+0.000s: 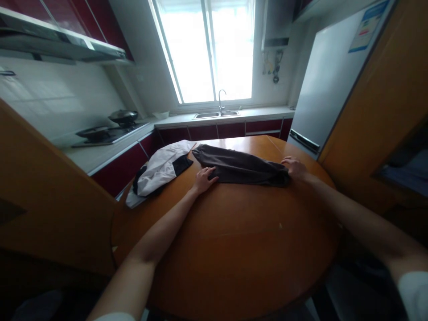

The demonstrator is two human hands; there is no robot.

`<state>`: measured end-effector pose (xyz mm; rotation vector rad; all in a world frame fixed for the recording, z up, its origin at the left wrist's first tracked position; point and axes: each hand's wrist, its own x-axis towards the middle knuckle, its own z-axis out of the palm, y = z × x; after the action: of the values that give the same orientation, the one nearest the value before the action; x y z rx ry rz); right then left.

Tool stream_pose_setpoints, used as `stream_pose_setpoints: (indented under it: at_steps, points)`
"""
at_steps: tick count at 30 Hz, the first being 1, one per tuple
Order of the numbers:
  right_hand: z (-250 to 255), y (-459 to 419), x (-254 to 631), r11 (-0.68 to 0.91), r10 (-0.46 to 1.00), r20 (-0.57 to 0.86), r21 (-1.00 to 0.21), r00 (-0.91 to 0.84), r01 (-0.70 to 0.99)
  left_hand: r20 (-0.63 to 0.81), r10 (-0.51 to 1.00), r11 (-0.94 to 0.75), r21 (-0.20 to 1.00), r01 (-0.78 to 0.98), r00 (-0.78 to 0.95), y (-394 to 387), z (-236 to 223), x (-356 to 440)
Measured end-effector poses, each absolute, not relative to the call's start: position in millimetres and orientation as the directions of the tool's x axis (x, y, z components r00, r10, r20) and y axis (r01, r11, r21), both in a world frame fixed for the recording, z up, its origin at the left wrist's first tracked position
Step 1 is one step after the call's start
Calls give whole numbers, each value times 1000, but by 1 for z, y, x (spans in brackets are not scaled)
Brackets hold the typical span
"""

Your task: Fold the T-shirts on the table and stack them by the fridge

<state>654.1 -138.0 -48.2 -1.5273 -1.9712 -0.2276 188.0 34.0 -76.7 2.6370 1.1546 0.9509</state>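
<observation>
Dark grey trousers point(247, 165), folded into a long strip, lie across the far half of a round wooden table point(247, 249). My left hand point(203, 179) rests at their near edge toward the left, its thumb apart from the fingers and its fingertips touching the cloth. At the right end of the strip, my right hand point(294, 168) has its fingers curled over the fabric's edge. Left of the trousers is a crumpled white garment with black parts point(160, 167), which neither hand touches.
Behind the table runs a counter with a sink point(217, 115) under a bright window. A stove point(113, 133) with a lidded pan point(123, 117) stands on the left. A fridge point(334, 84) is at the right, and wooden panels flank both sides.
</observation>
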Motion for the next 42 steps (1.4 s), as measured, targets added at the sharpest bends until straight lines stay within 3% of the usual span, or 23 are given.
stream_pose_setpoints:
  at_steps: [4, 10, 15, 22, 29, 33, 38, 42]
  points:
    - [-42, -144, 614, 214, 780, 624, -213, -36, 953, 492, 619, -781, 303, 547, 612, 28, -75, 189]
    - [-43, -139, 525, 395, 798, 543, -140, -264, 908, 537, 583, -809, 316, 495, 610, -5, -70, 197]
    - [-43, -144, 453, 494, 813, 453, -207, -365, 844, 622, 521, -849, 448, 280, 584, -63, -56, 210]
    - [-36, -158, 435, 521, 834, 385, -319, -395, 791, 479, 362, -825, 565, 35, 800, -89, -45, 191]
    - [-9, -170, 488, 507, 862, 344, -549, -373, 665, 600, 614, -789, 444, 425, 513, -25, -62, 150]
    - [11, -173, 527, 360, 933, 294, -764, -208, 536, 591, 686, -691, 346, 634, 425, 9, -70, 125]
    - [32, -176, 576, 107, 969, 149, -972, 196, 211, 606, 725, -603, 330, 726, 327, 33, -66, 126]
    - [47, -183, 603, 40, 946, 29, -999, 323, -28, 478, 736, -661, 356, 660, 479, 49, -54, 144]
